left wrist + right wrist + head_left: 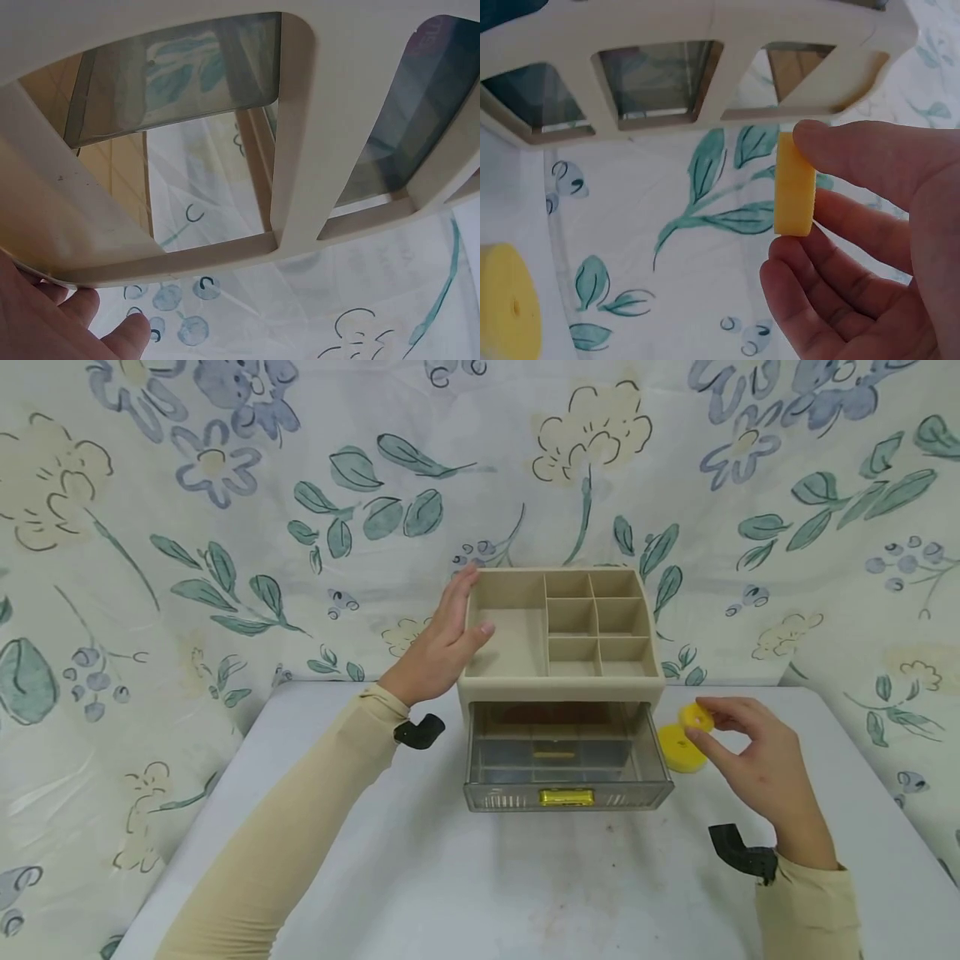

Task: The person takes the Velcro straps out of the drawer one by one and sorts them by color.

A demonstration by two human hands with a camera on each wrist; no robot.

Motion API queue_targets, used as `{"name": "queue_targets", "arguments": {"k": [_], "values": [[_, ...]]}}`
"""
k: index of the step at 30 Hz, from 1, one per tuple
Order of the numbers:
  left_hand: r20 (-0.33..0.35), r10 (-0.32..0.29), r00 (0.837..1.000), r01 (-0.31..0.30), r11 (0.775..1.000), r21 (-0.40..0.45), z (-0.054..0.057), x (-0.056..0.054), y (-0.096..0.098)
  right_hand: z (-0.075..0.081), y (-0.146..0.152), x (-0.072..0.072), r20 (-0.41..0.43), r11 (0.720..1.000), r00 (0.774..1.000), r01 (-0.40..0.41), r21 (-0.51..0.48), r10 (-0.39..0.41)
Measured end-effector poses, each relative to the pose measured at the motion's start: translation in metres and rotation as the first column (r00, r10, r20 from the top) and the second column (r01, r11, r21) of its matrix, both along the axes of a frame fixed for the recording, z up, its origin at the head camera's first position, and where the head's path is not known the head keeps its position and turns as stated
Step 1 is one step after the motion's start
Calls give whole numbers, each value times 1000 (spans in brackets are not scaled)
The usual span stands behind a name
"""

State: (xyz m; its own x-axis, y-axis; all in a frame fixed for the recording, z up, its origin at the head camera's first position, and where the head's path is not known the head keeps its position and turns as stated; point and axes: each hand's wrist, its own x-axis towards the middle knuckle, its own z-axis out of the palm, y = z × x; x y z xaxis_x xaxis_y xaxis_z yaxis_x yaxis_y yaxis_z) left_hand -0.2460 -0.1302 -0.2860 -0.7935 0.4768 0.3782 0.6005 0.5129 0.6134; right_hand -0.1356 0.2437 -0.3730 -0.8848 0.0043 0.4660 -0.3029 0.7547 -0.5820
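- Organizer [562,691]: stands on the table [390,877], your landmark for all places.
- Left hand [444,652]: you rest it against the organizer's left side, fingers extended, thumb over the top rim.
- Right hand [761,764]: you pinch the small yellow disc [691,711] between thumb and fingers, off the organizer's right side.
- Larger yellow disc [682,757]: just right of the organizer, near your right hand.
- Drawer [513,796]: pulled out from the organizer's front, gold handle [566,797] facing you.

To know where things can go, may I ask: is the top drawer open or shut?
Open. The top drawer juts out in front of the box, its inside visible from above.
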Motion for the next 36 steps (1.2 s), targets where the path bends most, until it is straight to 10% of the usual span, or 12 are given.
{"name": "queue_targets", "arguments": {"k": [36], "values": [[2,2,1000,-2,1000,0,0,2,0,-50,29,-29,297,983,937,179,41,-183]]}}
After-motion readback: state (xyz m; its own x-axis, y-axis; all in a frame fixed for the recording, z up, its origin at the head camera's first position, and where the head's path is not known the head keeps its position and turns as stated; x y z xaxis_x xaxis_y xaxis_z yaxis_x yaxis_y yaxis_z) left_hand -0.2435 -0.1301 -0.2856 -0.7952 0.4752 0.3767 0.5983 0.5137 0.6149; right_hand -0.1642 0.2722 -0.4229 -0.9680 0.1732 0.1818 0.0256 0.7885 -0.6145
